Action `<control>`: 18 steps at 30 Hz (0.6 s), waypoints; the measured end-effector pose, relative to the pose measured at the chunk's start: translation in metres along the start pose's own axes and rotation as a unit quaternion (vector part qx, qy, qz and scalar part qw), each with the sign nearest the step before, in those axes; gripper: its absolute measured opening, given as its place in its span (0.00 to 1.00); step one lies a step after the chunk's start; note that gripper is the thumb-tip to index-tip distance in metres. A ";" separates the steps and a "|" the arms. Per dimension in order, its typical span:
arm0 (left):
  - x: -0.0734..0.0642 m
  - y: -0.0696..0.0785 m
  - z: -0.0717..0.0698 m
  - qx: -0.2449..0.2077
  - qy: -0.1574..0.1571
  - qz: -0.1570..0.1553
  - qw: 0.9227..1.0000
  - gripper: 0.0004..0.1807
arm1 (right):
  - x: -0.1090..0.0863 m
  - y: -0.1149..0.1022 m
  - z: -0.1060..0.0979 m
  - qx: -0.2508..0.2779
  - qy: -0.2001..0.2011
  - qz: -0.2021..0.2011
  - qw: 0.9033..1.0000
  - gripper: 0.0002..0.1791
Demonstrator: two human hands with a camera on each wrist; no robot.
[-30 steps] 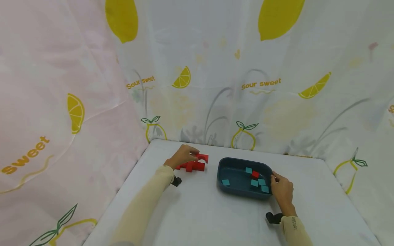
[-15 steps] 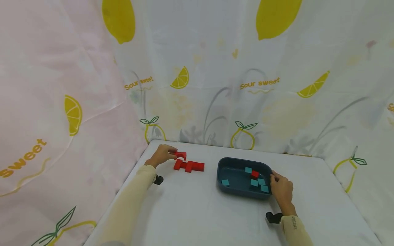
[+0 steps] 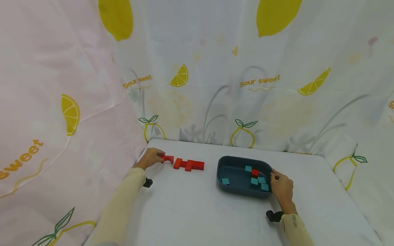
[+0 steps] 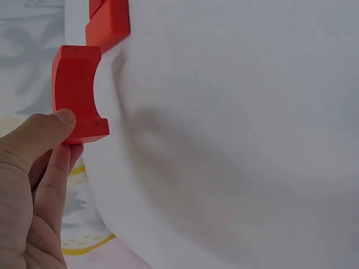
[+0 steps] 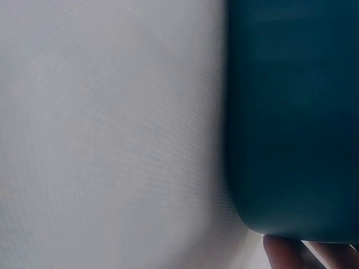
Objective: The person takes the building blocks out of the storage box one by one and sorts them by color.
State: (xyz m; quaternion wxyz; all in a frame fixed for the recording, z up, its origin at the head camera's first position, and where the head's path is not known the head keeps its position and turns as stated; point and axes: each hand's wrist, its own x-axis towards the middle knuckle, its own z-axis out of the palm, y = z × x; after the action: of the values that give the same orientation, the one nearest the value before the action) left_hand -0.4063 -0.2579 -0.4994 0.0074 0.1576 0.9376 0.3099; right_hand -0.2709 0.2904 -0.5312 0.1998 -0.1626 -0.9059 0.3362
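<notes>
At the table's far left, my left hand (image 3: 149,158) pinches a red arch-shaped toy block (image 3: 168,158) by one end. The left wrist view shows the thumb on one face of the arch block (image 4: 76,84) and fingertips behind it, its curved notch facing right. To its right lies a row of red blocks (image 3: 198,165), with two slabs set crosswise. My right hand (image 3: 282,188) holds the right end of a dark blue tray (image 3: 238,192) at its rim. Several teal blocks (image 3: 264,187) and one red block (image 3: 255,173) lie inside. In the right wrist view, fingertips touch the tray's outer wall (image 5: 291,140).
A white cloth covers the table (image 3: 184,212). Lemon-printed curtains (image 3: 197,112) stand along its back and left edges. Black wrist mounts (image 3: 274,216) stick out beside the hands.
My left hand has carried the arch block leftward from behind the red row to a place at the row's left end. The right hand and tray stay put.
</notes>
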 end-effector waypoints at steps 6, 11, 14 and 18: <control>-0.005 -0.010 0.005 -0.007 0.010 0.011 1.000 0.19 | 0.001 0.001 0.000 -0.001 0.006 -0.005 1.000 0.19; -0.009 -0.012 0.013 -0.001 0.008 -0.007 1.000 0.19 | -0.001 0.002 0.001 0.000 -0.002 -0.004 1.000 0.19; -0.006 -0.013 0.018 -0.002 0.009 -0.006 1.000 0.19 | -0.001 0.002 0.001 0.000 0.002 -0.007 1.000 0.19; 0.000 -0.011 0.021 -0.006 0.008 -0.007 1.000 0.18 | 0.001 0.001 0.000 0.001 0.006 -0.009 1.000 0.19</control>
State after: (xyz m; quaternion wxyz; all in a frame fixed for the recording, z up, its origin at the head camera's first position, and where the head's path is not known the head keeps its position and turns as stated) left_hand -0.4074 -0.2542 -0.5232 0.0031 0.1486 0.9369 0.3165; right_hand -0.2713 0.2914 -0.5311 0.2085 -0.1562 -0.9056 0.3347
